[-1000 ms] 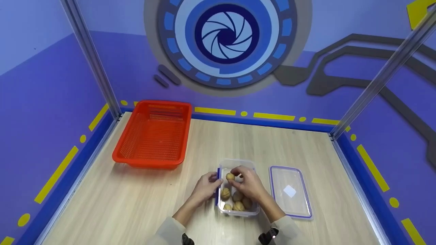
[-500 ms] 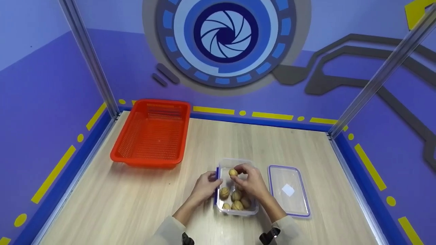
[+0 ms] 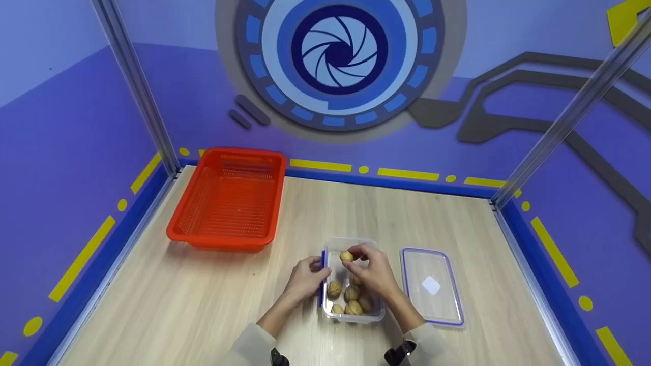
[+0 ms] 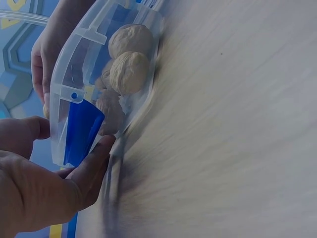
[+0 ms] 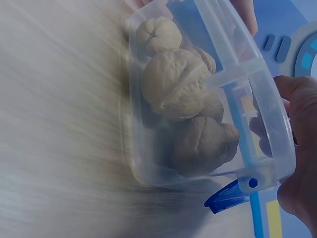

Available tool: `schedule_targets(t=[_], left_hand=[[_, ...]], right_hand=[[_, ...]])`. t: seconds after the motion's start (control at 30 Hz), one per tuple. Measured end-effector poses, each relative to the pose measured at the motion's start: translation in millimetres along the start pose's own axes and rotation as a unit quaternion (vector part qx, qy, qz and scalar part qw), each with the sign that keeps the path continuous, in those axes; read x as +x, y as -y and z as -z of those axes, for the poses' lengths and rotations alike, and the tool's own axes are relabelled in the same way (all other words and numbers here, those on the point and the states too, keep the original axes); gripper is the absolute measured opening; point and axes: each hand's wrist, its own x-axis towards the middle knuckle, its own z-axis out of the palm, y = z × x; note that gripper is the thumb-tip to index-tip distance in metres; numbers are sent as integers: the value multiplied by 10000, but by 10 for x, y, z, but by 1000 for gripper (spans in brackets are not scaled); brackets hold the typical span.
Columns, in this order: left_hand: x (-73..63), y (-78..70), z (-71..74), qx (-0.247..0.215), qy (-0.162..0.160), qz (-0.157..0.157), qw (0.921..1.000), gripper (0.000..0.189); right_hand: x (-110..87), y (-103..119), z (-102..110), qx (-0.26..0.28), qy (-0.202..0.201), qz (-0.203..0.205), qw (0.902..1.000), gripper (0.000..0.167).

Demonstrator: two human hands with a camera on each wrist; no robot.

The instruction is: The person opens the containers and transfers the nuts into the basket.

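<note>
A clear plastic food box (image 3: pixel 352 319) with blue clip flaps stands without its lid on the table. Several walnuts (image 3: pixel 353 307) lie in its near half. My left hand (image 3: pixel 304 279) grips the box's left side, thumb at the rim and fingers outside by a blue flap (image 4: pixel 81 131). Over the far part of the box, my right hand (image 3: pixel 375 272) pinches one walnut (image 3: pixel 346 256) between thumb and fingers. In the right wrist view, walnuts (image 5: pixel 176 82) show through the box wall, and that wall partly covers the right hand (image 5: pixel 304 124).
To the right of the box lies its clear lid (image 3: pixel 442 307) with a blue-purple edge and a white label. A red perforated basket (image 3: pixel 221 241) stands at the back left, with nothing in it. Blue-purple panels (image 3: pixel 407 147) enclose the wooden table (image 3: pixel 244 300).
My right hand has shifted slightly toward the box's far end with the walnut, uncovering more of the walnuts below. The left hand keeps its place on the box.
</note>
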Motion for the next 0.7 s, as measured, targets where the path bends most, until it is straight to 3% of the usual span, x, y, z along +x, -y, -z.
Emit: schedule_targets(t=[0.3,0.7], left_hand=[[7,-10,24,-125,154,109,9997,55],[1,6,60,-615,494,220,9966,58]], right_hand=[[-3,-10,-7,-54,48,13,10000,24],[-9,16,-35,-586,491,-181,9969,24]])
